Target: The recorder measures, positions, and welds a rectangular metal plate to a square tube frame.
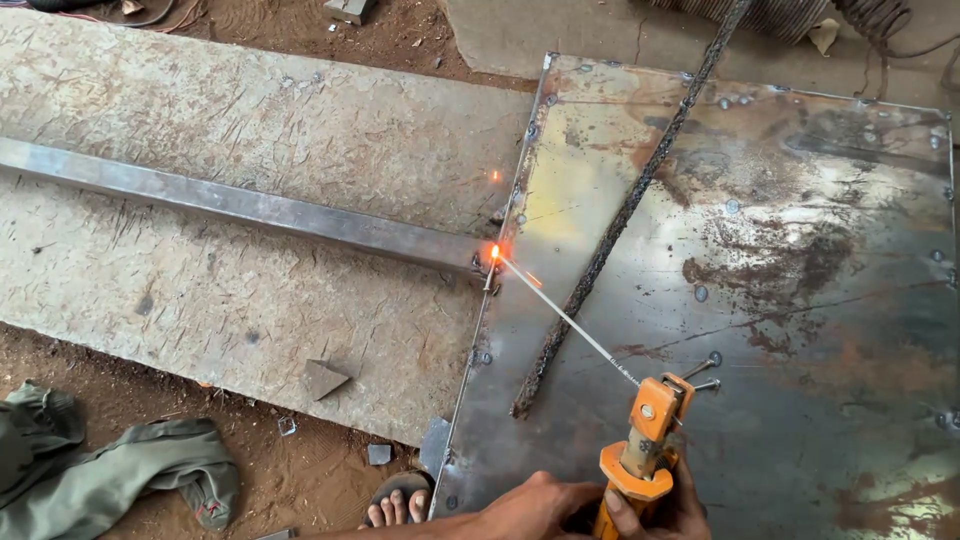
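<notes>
Gripping the orange electrode holder at the bottom edge of the head view, both hands wrap its handle: the right hand has its fingers curled shut around the lower grip, and the left hand closes in against it from the left, fingers folded under so their exact hold cannot be told. The holder stands tilted, its clamp at the top, well above the fingers. A thin welding rod runs from the clamp up and left, far from the hands, to a glowing orange arc.

The arc sits where the end of a grey square steel tube meets the left edge of a rusty, stained steel sheet. The tube lies across a concrete slab. A rough, dark bar lies diagonally on the sheet, just right of the rod. Open sheet surface spreads right of the holder.

A sandalled foot rests by the sheet's lower left corner; a green cloth lies on the dirt.
</notes>
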